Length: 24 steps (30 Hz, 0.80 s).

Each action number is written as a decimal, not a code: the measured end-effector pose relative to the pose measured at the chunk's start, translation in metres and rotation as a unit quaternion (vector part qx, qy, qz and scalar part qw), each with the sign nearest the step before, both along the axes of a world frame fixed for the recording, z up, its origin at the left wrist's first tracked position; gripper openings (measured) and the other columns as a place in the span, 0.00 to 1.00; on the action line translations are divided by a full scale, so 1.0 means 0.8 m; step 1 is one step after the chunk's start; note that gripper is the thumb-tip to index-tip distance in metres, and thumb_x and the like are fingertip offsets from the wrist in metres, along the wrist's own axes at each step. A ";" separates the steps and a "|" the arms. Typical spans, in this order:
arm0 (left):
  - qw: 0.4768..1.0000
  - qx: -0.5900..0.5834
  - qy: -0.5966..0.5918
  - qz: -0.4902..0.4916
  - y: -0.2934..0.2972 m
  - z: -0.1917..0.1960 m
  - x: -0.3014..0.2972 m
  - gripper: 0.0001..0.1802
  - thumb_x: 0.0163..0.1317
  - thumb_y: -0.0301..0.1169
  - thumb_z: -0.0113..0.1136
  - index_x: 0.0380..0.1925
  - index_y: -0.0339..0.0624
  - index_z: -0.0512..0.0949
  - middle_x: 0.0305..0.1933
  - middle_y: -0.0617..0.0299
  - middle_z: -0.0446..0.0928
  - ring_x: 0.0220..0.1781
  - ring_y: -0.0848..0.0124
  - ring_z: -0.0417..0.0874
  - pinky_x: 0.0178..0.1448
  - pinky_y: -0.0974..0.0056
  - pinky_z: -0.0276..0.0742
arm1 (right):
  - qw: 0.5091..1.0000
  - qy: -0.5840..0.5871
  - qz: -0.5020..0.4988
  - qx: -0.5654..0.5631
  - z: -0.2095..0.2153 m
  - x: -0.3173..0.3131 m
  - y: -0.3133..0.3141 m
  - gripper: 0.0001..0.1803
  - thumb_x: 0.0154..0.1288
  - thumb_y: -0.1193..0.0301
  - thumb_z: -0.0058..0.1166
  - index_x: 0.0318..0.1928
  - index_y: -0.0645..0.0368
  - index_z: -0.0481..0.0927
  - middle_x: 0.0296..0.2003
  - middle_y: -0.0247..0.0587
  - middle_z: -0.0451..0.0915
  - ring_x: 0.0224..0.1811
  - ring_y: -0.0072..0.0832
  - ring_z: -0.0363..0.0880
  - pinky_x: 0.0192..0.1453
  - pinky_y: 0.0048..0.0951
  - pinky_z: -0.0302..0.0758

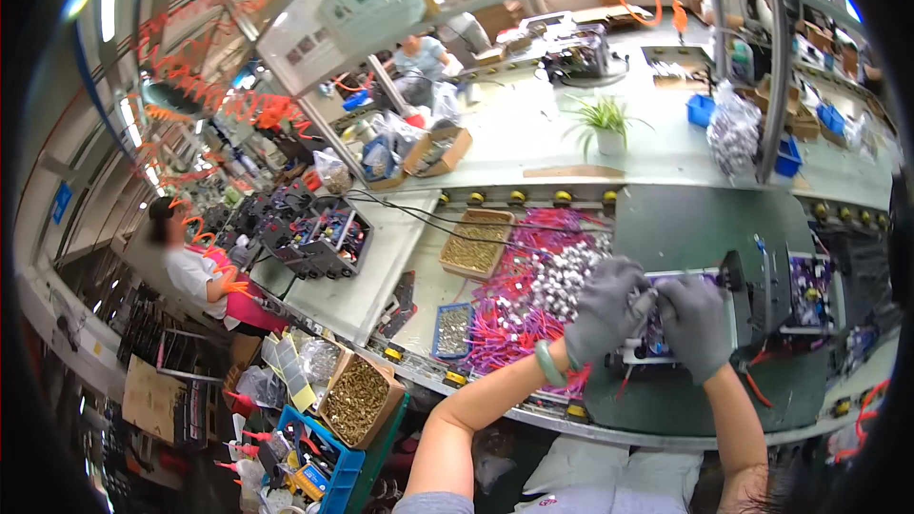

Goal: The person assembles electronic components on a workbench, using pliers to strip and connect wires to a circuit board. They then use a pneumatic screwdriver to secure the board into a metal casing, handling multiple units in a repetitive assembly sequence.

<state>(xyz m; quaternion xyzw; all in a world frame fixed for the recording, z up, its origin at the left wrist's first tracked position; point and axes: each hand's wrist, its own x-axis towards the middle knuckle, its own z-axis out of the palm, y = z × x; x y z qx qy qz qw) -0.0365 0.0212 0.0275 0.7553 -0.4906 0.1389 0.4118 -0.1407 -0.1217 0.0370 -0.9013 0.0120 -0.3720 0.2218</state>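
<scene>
Both hands, grey-gloved, left (607, 309) and right (697, 324), meet over open metal-framed unit with purple circuitry (653, 339), on dark green flat mat (695, 219), right side of desk (424, 281). Fingers of both bent, close together; can't tell what's clamped. Left of unit: red-purple wire pile with white connectors (519, 309). Farther left: 1 brown shallow tray of brass-coloured small parts (466, 273). Right: 1 similar purple-board unit (810, 300).

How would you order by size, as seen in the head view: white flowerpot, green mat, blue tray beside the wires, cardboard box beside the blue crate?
Green mat
Cardboard box
Blue tray
White flowerpot, also farther away
</scene>
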 end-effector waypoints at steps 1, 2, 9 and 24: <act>1.000 -0.008 -0.003 0.025 0.000 -0.005 0.003 0.21 0.59 0.34 0.66 0.51 0.40 0.76 0.54 0.47 0.76 0.60 0.51 0.76 0.66 0.55 0.72 | 0.999 0.033 -0.025 -0.034 0.003 -0.001 -0.005 0.03 0.57 0.74 0.58 0.33 0.57 0.82 0.33 0.48 0.79 0.36 0.46 0.79 0.39 0.45 0.73; 0.996 0.012 0.085 0.003 0.009 -0.013 0.012 0.30 0.59 0.30 0.65 0.61 0.40 0.69 0.60 0.48 0.73 0.64 0.55 0.75 0.70 0.55 0.70 | 0.996 0.082 -0.028 -0.029 -0.002 0.007 -0.014 0.06 0.57 0.71 0.58 0.35 0.56 0.83 0.33 0.47 0.77 0.39 0.48 0.78 0.43 0.49 0.72; 0.779 -0.047 0.609 -0.141 0.044 -0.003 0.000 0.49 0.55 0.22 0.60 0.76 0.37 0.49 0.63 0.53 0.72 0.62 0.68 0.75 0.64 0.63 0.74 | 0.975 0.168 0.015 -0.143 -0.019 0.037 -0.013 0.02 0.49 0.70 0.61 0.25 0.53 0.84 0.36 0.42 0.80 0.46 0.40 0.79 0.56 0.43 0.72; 0.781 0.003 0.609 -0.142 0.050 -0.020 0.010 0.42 0.54 0.23 0.58 0.72 0.37 0.59 0.62 0.56 0.73 0.61 0.68 0.76 0.68 0.60 0.71 | 0.977 0.203 -0.009 -0.061 -0.024 0.032 -0.015 0.07 0.61 0.71 0.55 0.38 0.50 0.84 0.32 0.40 0.83 0.37 0.39 0.85 0.48 0.41 0.76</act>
